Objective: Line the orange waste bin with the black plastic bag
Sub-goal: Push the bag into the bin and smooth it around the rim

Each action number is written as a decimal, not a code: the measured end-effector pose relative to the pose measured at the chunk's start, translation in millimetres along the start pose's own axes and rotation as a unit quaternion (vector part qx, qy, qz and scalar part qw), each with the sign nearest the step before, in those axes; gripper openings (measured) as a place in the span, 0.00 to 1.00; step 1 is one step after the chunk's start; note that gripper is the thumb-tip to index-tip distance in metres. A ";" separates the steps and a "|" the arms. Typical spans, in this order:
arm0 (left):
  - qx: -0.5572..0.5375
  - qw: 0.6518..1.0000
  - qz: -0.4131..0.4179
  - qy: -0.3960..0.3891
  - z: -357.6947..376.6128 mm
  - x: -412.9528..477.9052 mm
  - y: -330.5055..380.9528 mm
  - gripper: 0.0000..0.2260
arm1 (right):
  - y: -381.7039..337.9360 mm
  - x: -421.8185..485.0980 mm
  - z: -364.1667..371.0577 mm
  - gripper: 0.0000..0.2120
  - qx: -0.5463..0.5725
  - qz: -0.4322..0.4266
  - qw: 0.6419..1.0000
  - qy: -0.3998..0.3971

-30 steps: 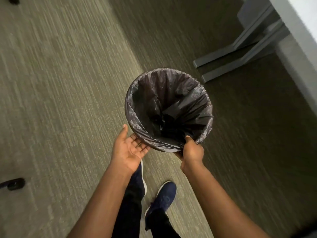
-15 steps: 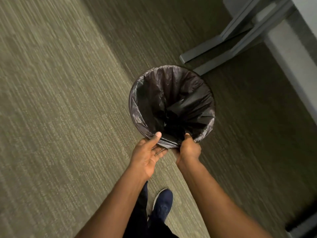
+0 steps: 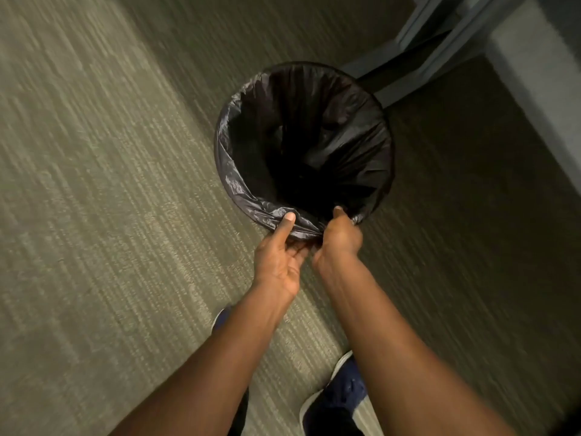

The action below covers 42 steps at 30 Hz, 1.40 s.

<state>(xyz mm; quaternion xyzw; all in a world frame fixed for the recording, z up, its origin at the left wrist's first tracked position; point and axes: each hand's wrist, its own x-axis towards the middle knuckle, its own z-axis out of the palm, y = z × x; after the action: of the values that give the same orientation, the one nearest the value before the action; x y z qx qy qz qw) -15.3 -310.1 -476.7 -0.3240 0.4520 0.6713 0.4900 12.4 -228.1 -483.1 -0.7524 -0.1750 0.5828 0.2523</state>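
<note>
Both hands clamped on black plastic bag [image 3: 301,146] at near rim. Left hand [image 3: 278,262] thumb on top, fingers [image 3: 298,251] curled under; right hand [image 3: 341,236] pinching just beside. Bin itself hidden under bag, above carpet [image 3: 94,184].

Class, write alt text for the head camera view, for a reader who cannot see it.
Seen from above, two bare hands pinch the near edge of a black plastic bag that is folded over a round bin's rim: left hand, right hand. The bin stands on green carpet, with grey furniture legs behind it and dark blue shoes below.
</note>
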 end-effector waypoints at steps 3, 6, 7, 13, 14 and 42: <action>0.033 0.999 0.019 -0.017 20.8 33.9 -24.6 0.21 | -15.6 40.8 -5.4 0.05 0.035 -0.008 0.999 -0.012; 0.080 0.995 0.033 -0.054 48.3 63.3 -49.0 0.17 | -31.3 86.1 -15.6 0.07 0.000 -0.060 0.998 0.002; 0.092 0.993 0.036 -0.068 60.0 73.6 -56.7 0.14 | -38.1 99.5 -20.6 0.08 -0.007 -0.077 0.997 0.007; 0.175 0.966 0.095 -0.164 130.3 128.8 -92.6 0.10 | -87.3 169.1 -37.3 0.18 0.041 -0.091 0.995 0.006; 0.199 0.959 0.106 -0.172 137.9 135.2 -96.3 0.13 | -94.2 175.4 -38.5 0.16 0.058 -0.090 0.994 0.010; 0.423 0.852 0.202 -0.233 330.5 250.0 -101.0 0.11 | -263.7 339.7 -145.9 0.17 -0.005 -0.228 0.971 0.067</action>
<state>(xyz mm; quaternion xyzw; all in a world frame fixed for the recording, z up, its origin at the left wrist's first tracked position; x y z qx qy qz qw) 5.9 97.9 -599.3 0.1788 0.6206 0.5553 0.5240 249.5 149.6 -568.9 -0.7313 -0.3275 0.4577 0.3853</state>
